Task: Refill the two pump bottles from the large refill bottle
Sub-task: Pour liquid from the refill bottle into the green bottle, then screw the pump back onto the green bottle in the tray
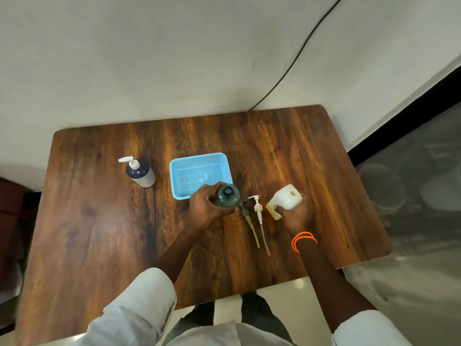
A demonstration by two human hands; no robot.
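Observation:
My left hand grips a dark green bottle that stands upright with its neck uncapped. My right hand holds the cream refill bottle by its handle, its mouth uncovered. Between my hands two pump heads lie flat on the table, a dark pump with a yellowish tube and a white pump with a clear tube. A dark blue pump bottle with its white pump fitted stands at the left.
A light blue plastic basket sits just behind the green bottle. The wooden table stands against a white wall, with a black cable running down behind its far right corner. An orange band circles my right wrist.

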